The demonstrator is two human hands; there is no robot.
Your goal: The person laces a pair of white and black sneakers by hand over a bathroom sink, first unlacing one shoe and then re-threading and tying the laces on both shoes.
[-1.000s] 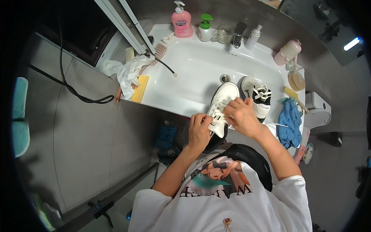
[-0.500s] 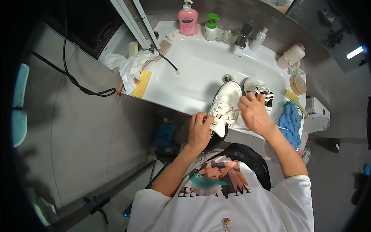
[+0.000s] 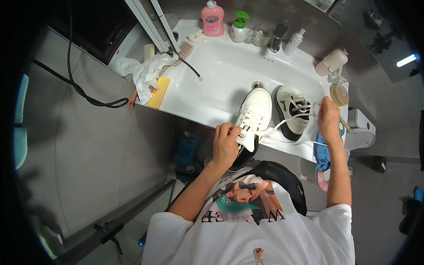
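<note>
A white sneaker [image 3: 256,106] with a black heel part lies over the sink's front edge, its toe toward the drain. My left hand [image 3: 226,143] is closed on its tongue, at the near end of the lacing. Out to the right, my right hand [image 3: 330,119] is closed on a white shoelace [image 3: 287,119] that stretches across from this sneaker. A second loose lace end trails along the front rim toward my right wrist. Beside it in the basin rests the other sneaker [image 3: 289,101], white and black and laced; the stretched lace passes over it.
Around the white sink [image 3: 212,66] stand a pink bottle [image 3: 213,20], a green-topped pump bottle [image 3: 239,28], a glass mug [image 3: 261,36], a faucet [image 3: 277,39] and a white spray bottle [image 3: 294,43]. White cloth [image 3: 145,75] and a yellow block [image 3: 159,93] lie left; a blue cloth [image 3: 322,154] hangs right.
My right hand has moved right, away from the sneaker, drawing the lace out. The second sneaker is now uncovered. My left hand stays at the tongue.
</note>
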